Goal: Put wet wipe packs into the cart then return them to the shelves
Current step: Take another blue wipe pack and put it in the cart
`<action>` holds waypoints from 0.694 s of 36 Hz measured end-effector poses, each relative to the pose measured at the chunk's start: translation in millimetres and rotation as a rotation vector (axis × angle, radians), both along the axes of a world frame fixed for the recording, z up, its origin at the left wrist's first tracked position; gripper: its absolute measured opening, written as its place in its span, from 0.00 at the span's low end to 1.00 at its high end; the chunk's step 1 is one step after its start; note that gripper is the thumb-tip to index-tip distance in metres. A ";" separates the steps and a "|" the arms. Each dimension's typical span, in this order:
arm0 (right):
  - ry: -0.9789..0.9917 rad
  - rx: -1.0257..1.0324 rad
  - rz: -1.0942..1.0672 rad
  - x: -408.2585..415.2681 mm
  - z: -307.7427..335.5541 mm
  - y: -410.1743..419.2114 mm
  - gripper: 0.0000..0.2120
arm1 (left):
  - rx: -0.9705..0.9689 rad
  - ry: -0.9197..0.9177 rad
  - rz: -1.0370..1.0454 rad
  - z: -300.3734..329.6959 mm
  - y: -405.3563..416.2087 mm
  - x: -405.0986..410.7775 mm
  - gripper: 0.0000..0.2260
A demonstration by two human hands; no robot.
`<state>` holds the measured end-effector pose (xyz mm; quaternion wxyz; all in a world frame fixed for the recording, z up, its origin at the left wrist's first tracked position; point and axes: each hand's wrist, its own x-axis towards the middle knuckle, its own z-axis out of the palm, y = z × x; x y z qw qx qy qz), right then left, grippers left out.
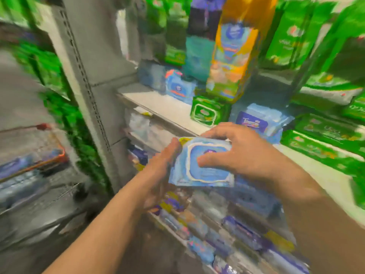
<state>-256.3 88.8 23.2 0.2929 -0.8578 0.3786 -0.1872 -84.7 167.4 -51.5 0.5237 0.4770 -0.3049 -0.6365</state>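
Note:
A light blue wet wipe pack (205, 173) with a darker blue oval lid is held in front of the shelves by both hands. My left hand (162, 169) grips its left edge from the side. My right hand (237, 151) lies over its top and right side with fingers spread on the lid. The pack hangs just below the white shelf (158, 104). At the far left stands the cart (39, 153) with its red-trimmed rim, and blue packs show inside it. The picture is heavily blurred.
On the shelf stand a blue pack (178, 88), a green pack (207, 111), a tall orange package (235, 56) and a purple-labelled pack (258, 121). Green packs fill the right side (324, 133). Lower shelves (227, 230) hold several blue and purple packs. A grey upright (87, 76) separates shelf and cart.

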 end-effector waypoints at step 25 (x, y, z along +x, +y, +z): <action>-0.313 1.089 0.195 454.2 -134.4 93.1 0.24 | 0.179 0.209 0.678 -72.6 143.9 366.4 0.14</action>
